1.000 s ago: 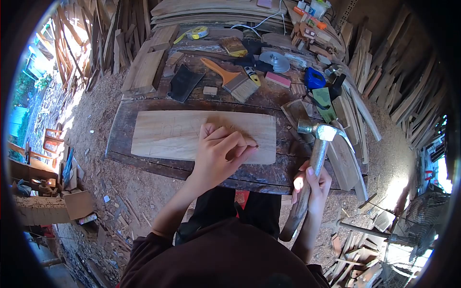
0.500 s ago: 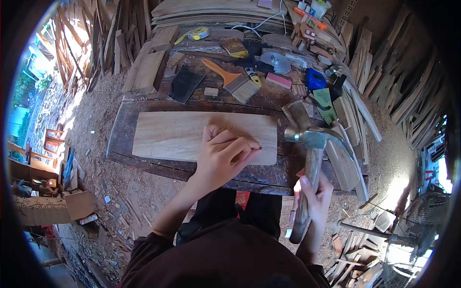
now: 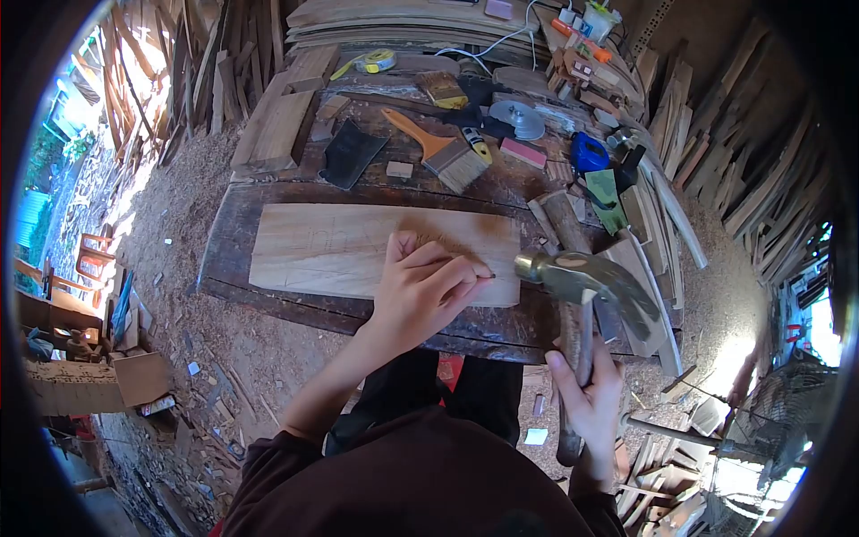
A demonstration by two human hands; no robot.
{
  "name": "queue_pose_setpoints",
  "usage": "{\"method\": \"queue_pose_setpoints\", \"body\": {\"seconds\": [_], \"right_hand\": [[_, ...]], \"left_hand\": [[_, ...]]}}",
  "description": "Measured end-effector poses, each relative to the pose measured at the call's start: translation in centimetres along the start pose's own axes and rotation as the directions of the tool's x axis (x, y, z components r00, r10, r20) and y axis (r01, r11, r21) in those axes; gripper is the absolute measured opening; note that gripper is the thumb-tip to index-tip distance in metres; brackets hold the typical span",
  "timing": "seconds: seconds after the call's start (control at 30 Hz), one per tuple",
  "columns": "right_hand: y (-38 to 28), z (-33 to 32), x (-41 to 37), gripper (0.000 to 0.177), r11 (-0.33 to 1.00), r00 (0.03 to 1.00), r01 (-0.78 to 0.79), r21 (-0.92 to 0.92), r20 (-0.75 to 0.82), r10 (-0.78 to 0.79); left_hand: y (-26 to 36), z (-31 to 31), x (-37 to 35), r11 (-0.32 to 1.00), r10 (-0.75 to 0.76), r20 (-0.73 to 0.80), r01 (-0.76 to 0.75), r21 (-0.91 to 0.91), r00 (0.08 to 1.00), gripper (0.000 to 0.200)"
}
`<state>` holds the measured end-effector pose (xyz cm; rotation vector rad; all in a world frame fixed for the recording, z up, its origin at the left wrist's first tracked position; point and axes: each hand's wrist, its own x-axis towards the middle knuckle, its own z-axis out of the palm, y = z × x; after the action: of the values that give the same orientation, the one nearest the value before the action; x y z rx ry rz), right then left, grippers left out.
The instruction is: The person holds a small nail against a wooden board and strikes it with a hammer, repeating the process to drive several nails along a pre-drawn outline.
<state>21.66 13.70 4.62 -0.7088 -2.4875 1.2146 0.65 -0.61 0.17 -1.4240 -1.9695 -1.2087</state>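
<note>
Head view: a pale wooden board [image 3: 340, 251] with faint pencilled marks lies across the dark workbench [image 3: 268, 201] at frame centre. The left hand [image 3: 425, 291] rests on its right end, fingertips pinching a small dark nail [image 3: 491, 275]. The right hand [image 3: 586, 394], lower right, is clenched round the wooden handle of a claw hammer [image 3: 577, 277]. The hammer's steel head has swung left and lower than half a second ago and is now just beside the nail.
</note>
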Motion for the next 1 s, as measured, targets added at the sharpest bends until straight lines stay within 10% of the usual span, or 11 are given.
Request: {"method": "queue_pose_setpoints", "body": {"seconds": [0.57,1.0], "right_hand": [[-0.1,0.2,0.1,0.032,0.998,0.992,-0.031,-0.050,0.119,0.037],[4.0,2.4,4.0,0.023,0.790,0.995,-0.037,0.612,-0.054,0.088]], "left_hand": [[0.0,0.4,0.1,1.000,0.006,-0.023,-0.006,0.022,1.000,0.032],[-0.7,0.0,-0.1,0.981,-0.170,0.024,0.171,-0.096,0.985,0.031]]}}
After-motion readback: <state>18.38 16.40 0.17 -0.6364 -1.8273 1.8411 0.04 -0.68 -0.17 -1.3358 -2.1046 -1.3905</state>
